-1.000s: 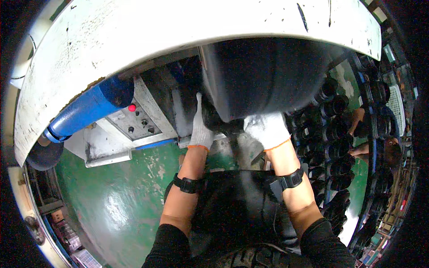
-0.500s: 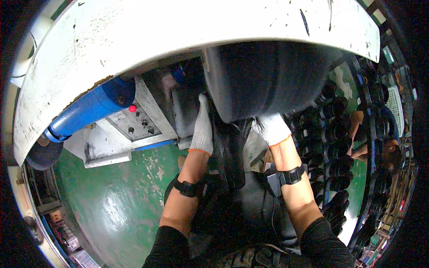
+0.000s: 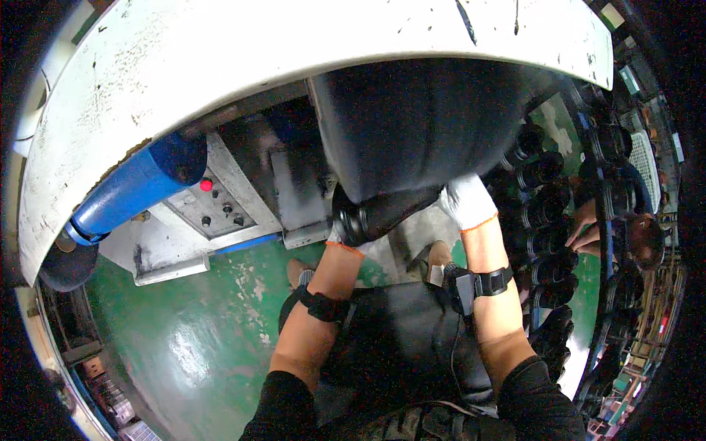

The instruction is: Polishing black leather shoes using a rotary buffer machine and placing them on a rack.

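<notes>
A glossy black boot (image 3: 390,213) lies sideways under a large dark brush roller (image 3: 419,132), whose surface is smeared by motion. The boot's upper side meets the roller's lower edge. My left hand (image 3: 335,236), in a white knit glove, grips the sole end; most of its fingers are hidden behind the boot. At the other end my right hand (image 3: 468,203), gloved the same way, is closed on the boot, with its fingertips partly hidden. Over the roller arches a white machine hood (image 3: 353,33).
A control panel (image 3: 220,209) with a red button and dark knobs sits left of the roller, below a blue cylinder (image 3: 140,191). Racks of black footwear (image 3: 548,209) stand close on the right. Beyond them another person's hand (image 3: 586,226) shows. A black apron (image 3: 390,331) covers my lap.
The boot has turned from upright to lying sideways under the roller. My left hand has come down from beside the roller to the sole end; my right hand has shifted slightly right.
</notes>
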